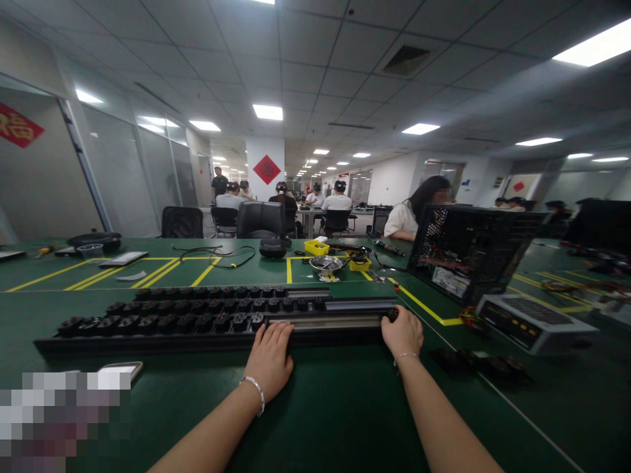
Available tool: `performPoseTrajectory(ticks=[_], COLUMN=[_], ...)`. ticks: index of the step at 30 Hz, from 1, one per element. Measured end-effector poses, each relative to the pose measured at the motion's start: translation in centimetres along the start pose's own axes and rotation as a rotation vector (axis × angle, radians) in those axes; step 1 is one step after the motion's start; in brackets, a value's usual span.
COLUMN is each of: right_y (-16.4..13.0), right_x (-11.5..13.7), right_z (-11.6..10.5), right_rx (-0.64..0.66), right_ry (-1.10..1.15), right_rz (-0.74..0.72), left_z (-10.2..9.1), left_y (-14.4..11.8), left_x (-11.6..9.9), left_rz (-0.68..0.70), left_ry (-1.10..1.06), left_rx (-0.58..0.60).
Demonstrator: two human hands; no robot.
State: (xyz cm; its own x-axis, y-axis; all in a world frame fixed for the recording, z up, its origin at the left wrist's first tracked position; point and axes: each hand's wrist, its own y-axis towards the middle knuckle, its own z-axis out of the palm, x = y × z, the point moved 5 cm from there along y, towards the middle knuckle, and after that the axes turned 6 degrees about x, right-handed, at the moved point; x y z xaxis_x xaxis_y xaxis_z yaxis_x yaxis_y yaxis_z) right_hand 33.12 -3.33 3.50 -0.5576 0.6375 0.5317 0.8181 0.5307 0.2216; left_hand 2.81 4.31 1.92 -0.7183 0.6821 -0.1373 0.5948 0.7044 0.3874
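Note:
Three long black power tracks [315,337] lie side by side across the green table, with rows of black plug-in socket modules [166,322] along their left and middle parts. The front track's right part shows a bare pale channel. My left hand [270,351] is closed over this track's edge, fingers together on top and thumb at the front side, just right of the last seated module. At the track's right end, my right hand [403,334] is closed around a black socket module [392,314], mostly hidden by the fingers and touching the track.
Right of the tracks stand an open computer case [468,249] and a power supply unit [537,322]; several loose black modules [480,362] lie nearer. Behind are a metal bowl [325,263], yellow bins [316,247] and cables. A phone [121,373] lies front left. A co-worker [407,217] sits opposite.

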Motion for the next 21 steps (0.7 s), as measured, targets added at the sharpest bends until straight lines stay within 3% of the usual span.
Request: performPoseTrajectory(ticks=[8,21], right_y=[0.1,0.6], right_x=[-0.7,-1.6], right_z=[0.0,0.1], right_rx=[-0.047,0.082], right_ry=[0.044,0.154], right_rz=[0.03,0.123], left_z=[-0.1,0.0], left_y=[0.1,0.0], left_x=[-0.1,-0.1], left_rz=[-0.002,-0.005], left_ry=[-0.008,0.01], left_rx=[-0.004,0.006])
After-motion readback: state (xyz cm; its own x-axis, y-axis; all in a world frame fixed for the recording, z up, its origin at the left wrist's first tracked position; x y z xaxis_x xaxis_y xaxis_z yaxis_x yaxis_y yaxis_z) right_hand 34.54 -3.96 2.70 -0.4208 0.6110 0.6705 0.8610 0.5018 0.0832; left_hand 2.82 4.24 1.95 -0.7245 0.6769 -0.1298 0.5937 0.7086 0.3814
